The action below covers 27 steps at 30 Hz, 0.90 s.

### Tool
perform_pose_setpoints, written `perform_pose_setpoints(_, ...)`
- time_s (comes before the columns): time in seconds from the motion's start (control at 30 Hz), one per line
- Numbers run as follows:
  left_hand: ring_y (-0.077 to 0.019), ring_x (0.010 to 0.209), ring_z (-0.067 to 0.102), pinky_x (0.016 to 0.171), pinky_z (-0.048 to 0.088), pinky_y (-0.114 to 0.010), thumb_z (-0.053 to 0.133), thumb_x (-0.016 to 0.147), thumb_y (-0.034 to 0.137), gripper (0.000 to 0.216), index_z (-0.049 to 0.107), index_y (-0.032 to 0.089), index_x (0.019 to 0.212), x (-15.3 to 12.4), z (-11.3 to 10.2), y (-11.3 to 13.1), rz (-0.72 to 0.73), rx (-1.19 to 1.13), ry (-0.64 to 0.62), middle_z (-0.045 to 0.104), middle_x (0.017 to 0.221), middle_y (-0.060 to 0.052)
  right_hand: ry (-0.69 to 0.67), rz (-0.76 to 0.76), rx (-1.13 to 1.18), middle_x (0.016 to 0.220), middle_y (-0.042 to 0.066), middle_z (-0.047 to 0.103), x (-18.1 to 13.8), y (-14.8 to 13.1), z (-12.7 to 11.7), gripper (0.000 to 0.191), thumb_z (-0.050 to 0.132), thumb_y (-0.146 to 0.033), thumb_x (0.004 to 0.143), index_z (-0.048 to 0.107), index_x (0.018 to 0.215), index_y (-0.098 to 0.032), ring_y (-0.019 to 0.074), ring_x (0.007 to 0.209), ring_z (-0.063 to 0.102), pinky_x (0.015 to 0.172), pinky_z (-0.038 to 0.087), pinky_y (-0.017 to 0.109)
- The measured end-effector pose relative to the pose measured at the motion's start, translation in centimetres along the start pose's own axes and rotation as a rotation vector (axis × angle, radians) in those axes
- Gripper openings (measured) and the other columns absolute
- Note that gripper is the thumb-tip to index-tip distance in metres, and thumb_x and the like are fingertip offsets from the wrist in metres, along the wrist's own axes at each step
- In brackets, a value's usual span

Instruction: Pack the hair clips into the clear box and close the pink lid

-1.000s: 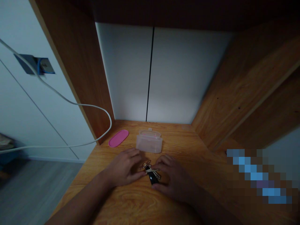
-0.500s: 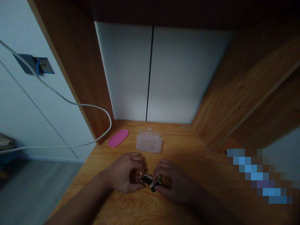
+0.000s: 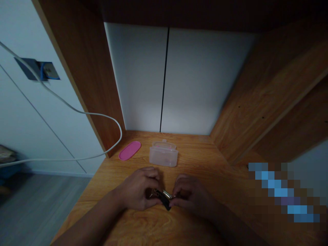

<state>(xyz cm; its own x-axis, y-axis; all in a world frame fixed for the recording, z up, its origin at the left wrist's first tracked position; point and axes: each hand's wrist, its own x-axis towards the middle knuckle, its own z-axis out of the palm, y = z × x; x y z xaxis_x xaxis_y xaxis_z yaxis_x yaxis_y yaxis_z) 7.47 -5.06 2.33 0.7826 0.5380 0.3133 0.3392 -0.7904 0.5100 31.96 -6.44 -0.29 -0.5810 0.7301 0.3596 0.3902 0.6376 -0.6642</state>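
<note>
My left hand (image 3: 138,188) and my right hand (image 3: 191,194) meet over the wooden desk (image 3: 153,225), both curled around a small cluster of black binder clips (image 3: 163,197) with shiny metal handles. The fingers of each hand pinch the clips from either side, just above the desk surface. Part of the clips is hidden under my fingers. A little beyond my hands stands a small clear plastic box (image 3: 163,154) without its lid.
A pink oval lid (image 3: 130,150) lies at the back left of the desk. A white cable (image 3: 97,116) loops past the desk's left wooden side panel. White back panels and a slanted wooden side close in the alcove.
My hands have drawn closer together and curled around the clips, which lay more exposed between my fingertips a second ago.
</note>
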Motion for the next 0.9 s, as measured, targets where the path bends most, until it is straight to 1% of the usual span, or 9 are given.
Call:
perform_pose_setpoints(0.1,-0.021,0.087,0.061,0.076,0.046,-0.033,0.068,0.085,0.037,0.017,0.075,0.026,0.095,0.0,0.4,0.0,0.012,-0.031,0.023,0.066,0.088,-0.005,0.033,0.038,0.051,0.07,0.002,0.068,-0.2,-0.1,0.2,0.031,0.076,-0.051,0.078,0.072,0.073,-0.021,0.0151,0.066,0.061,0.061,0.045,0.026)
perform_pose_setpoints(0.2,-0.0196,0.085,0.061,0.075,0.046,-0.032,0.068,0.084,0.03,0.011,0.076,0.023,0.086,0.0,0.9,-0.1,0.012,-0.068,0.072,0.066,0.086,-0.005,0.09,0.044,0.03,0.068,0.002,0.067,-0.1,0.1,0.2,0.034,0.075,-0.054,0.077,0.073,0.073,-0.021,0.0151,0.064,0.061,0.06,0.044,0.026)
perform_pose_setpoints(0.27,-0.0186,0.083,0.061,0.074,0.045,-0.031,0.068,0.082,0.023,0.008,0.074,0.02,0.08,0.0,1.0,-0.1,0.007,-0.099,0.11,0.066,0.084,-0.005,0.136,0.051,-0.025,0.067,0.002,0.066,0.0,0.4,0.0,0.036,0.069,-0.055,0.083,0.074,0.077,-0.021,0.0157,0.064,0.06,0.061,0.044,0.027)
perform_pose_setpoints(0.33,-0.0183,0.083,0.06,0.074,0.045,-0.031,0.068,0.079,0.022,0.005,0.072,0.018,0.078,0.0,0.9,-0.1,0.001,-0.123,0.128,0.066,0.084,-0.005,0.153,0.074,-0.101,0.069,0.003,0.067,0.2,0.8,-0.2,0.034,0.06,-0.051,0.092,0.075,0.085,-0.021,0.0168,0.068,0.06,0.064,0.044,0.029)
perform_pose_setpoints(0.4,-0.0189,0.084,0.06,0.075,0.045,-0.031,0.073,0.076,0.027,0.01,0.072,0.018,0.082,0.0,0.8,-0.1,0.001,-0.111,0.088,0.066,0.086,-0.004,0.13,0.123,-0.192,0.075,0.004,0.067,0.3,1.1,-0.4,0.029,0.055,-0.041,0.097,0.076,0.093,-0.022,0.0185,0.074,0.061,0.068,0.045,0.03)
perform_pose_setpoints(0.5,-0.0201,0.085,0.059,0.074,0.043,-0.032,0.08,0.071,0.039,0.026,0.075,0.023,0.09,0.1,0.9,-0.1,0.012,-0.034,-0.025,0.064,0.087,-0.003,0.067,0.206,-0.308,0.082,0.005,0.067,0.4,1.2,-0.5,0.019,0.058,-0.03,0.095,0.076,0.098,-0.024,0.021,0.082,0.06,0.072,0.046,0.032)
perform_pose_setpoints(0.63,-0.0202,0.086,0.059,0.074,0.042,-0.032,0.074,0.078,0.044,0.025,0.075,0.025,0.094,0.2,1.2,-0.1,0.0,0.035,-0.067,0.062,0.086,-0.003,0.031,0.224,-0.335,0.09,0.005,0.067,0.5,0.8,-0.5,0.015,0.062,-0.024,0.092,0.076,0.097,-0.024,0.0216,0.089,0.06,0.079,0.047,0.034)
perform_pose_setpoints(0.73,-0.0207,0.088,0.059,0.077,0.043,-0.033,0.068,0.083,0.038,0.019,0.074,0.025,0.096,0.3,1.3,0.3,0.014,0.064,-0.078,0.063,0.086,-0.003,0.061,0.188,-0.332,0.092,0.005,0.067,0.5,0.6,-0.4,0.014,0.062,-0.024,0.091,0.075,0.097,-0.023,0.022,0.091,0.059,0.082,0.047,0.036)
perform_pose_setpoints(0.9,-0.0214,0.086,0.058,0.08,0.045,-0.034,0.068,0.074,0.025,0.021,0.072,0.023,0.094,0.5,1.3,0.9,0.011,0.113,-0.083,0.064,0.085,-0.003,0.104,0.126,-0.291,0.098,0.006,0.065,0.5,0.6,-0.5,0.015,0.06,-0.022,0.092,0.071,0.103,-0.023,0.0216,0.095,0.058,0.085,0.046,0.037)
